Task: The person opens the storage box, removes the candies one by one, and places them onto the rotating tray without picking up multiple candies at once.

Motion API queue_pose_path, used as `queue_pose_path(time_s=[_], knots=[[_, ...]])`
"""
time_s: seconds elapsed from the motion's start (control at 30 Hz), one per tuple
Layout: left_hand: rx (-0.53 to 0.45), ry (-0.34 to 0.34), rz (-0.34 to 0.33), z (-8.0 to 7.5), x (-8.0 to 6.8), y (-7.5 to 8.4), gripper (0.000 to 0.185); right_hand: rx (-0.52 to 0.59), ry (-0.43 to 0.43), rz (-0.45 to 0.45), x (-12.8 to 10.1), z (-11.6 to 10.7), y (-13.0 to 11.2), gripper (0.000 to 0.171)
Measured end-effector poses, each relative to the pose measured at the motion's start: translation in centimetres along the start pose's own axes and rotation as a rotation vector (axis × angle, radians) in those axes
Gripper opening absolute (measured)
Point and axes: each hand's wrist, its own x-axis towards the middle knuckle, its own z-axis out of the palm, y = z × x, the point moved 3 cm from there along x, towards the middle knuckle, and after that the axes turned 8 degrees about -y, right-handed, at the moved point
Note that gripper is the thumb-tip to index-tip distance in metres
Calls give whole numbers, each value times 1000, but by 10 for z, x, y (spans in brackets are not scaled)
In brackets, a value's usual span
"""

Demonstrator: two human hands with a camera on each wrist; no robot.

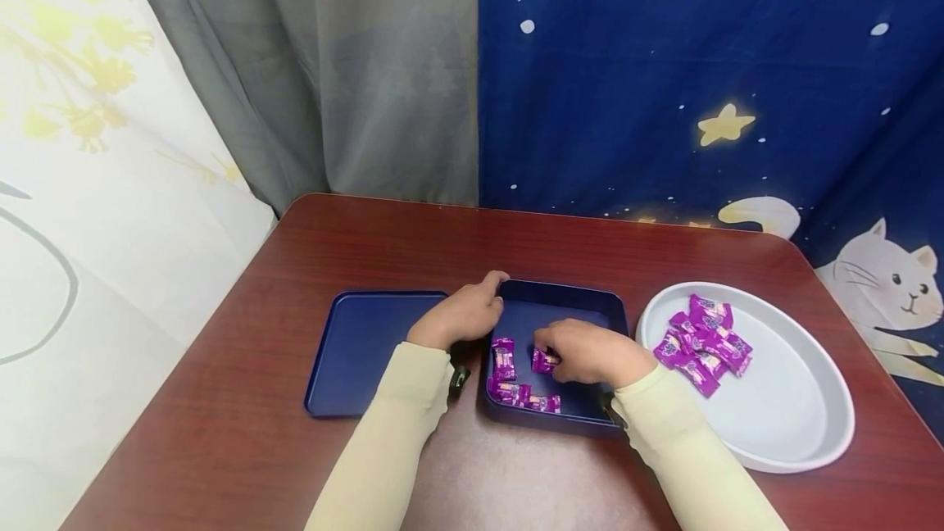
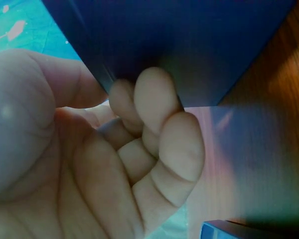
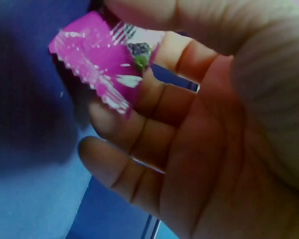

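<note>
A dark blue box (image 1: 562, 291) stands open at the table's middle. My left hand (image 1: 485, 295) grips its left rim near the far corner; in the left wrist view the fingers (image 2: 154, 94) curl against the box wall (image 2: 189, 40) with the thumb on the other side. My right hand (image 1: 549, 352) is inside the box and pinches a purple wrapped candy (image 1: 544, 362), seen close up as a crinkled purple wrapper (image 3: 97, 69) between thumb and fingers. Other purple candies (image 1: 505, 357) lie along the box's left side and front wall (image 1: 528, 397).
The box's flat blue lid (image 1: 369, 351) lies just left of it. A white oval plate (image 1: 789, 400) at the right holds a heap of several purple candies (image 1: 704, 341). The brown table (image 1: 295, 260) ends at curtains behind.
</note>
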Motion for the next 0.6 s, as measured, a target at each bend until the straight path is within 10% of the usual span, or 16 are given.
queue_pose_path(time_s=[0.6], knots=[[-1,-9,1,-1,-1,0,47,-1,100,-76,-6,-11,6,11]])
